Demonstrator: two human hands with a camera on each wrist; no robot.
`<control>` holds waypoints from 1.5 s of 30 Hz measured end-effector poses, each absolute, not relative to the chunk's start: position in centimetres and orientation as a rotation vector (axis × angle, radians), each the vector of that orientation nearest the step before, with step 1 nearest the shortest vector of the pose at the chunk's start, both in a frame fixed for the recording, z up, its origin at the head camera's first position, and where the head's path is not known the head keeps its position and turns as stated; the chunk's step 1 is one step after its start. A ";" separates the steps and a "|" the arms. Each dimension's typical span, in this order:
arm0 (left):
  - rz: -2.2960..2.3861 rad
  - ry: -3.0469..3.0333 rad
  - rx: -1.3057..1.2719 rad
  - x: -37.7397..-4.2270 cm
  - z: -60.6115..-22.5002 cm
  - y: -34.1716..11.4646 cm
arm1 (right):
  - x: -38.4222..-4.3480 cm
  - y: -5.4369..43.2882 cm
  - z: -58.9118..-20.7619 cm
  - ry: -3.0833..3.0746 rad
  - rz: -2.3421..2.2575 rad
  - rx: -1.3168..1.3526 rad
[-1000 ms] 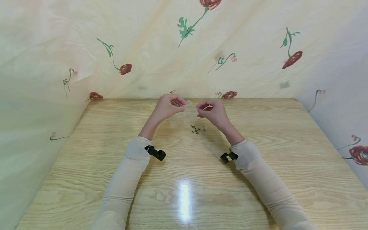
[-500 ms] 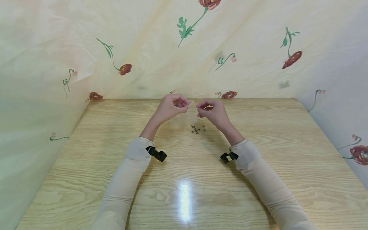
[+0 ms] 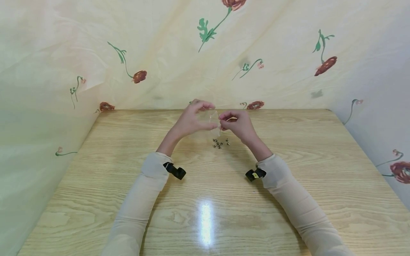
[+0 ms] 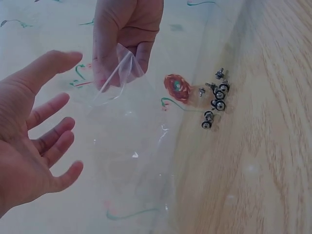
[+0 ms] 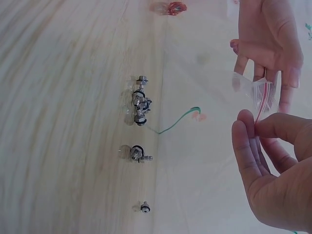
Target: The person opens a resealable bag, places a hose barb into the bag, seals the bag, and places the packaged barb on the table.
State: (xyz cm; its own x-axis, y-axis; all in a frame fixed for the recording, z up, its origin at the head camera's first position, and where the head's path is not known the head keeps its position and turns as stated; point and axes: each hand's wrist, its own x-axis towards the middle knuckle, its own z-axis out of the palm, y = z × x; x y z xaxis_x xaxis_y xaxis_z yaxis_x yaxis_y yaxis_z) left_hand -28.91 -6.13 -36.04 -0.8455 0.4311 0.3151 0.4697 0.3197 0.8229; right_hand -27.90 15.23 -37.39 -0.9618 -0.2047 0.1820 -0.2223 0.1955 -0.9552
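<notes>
My right hand (image 3: 238,125) pinches the top edge of a clear plastic zip bag (image 4: 131,141) between thumb and fingers; a red line along its seal shows in the right wrist view. The bag hangs down from that grip. My left hand (image 3: 192,119) is beside the bag, its thumb and fingers spread apart and holding nothing; in the left wrist view the fingers (image 4: 51,139) stand apart from the film. On the table just below lie several small metal fittings (image 3: 219,144) with dark rings, most in a cluster (image 5: 140,106) and a few set apart.
The wood-grain table (image 3: 205,181) runs back to a cream sheet (image 3: 173,46) with printed flowers, which also hangs at the left and right sides. A bright light reflection (image 3: 205,224) lies on the near part of the table.
My left hand has moved right toward the bag, then its thumb and fingers have parted from their pinch. The bag now hangs from my right hand. The fittings have not moved.
</notes>
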 end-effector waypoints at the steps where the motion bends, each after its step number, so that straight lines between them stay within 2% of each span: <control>1: -1.566 -2.539 -0.863 -28.9 -36.1 -6.1 | -27.9 15.2 -37.4 -2.417 1.942 0.432; 14: -1.162 -2.762 -0.973 -28.9 -37.1 -5.1 | -27.5 15.1 -37.0 -2.394 2.020 0.435; 45: -1.087 -2.694 -0.976 -28.9 -37.3 -5.0 | -27.3 15.2 -36.8 -2.394 2.120 0.480</control>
State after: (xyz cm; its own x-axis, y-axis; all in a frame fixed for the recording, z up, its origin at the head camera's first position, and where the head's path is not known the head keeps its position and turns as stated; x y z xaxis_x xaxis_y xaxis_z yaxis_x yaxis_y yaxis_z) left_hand -28.93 -4.95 -37.29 -0.7945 0.5316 0.2936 0.5865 0.5462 0.5981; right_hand -27.30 15.16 -36.75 -0.9519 -0.2796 0.1257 -0.1586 0.0981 -0.9825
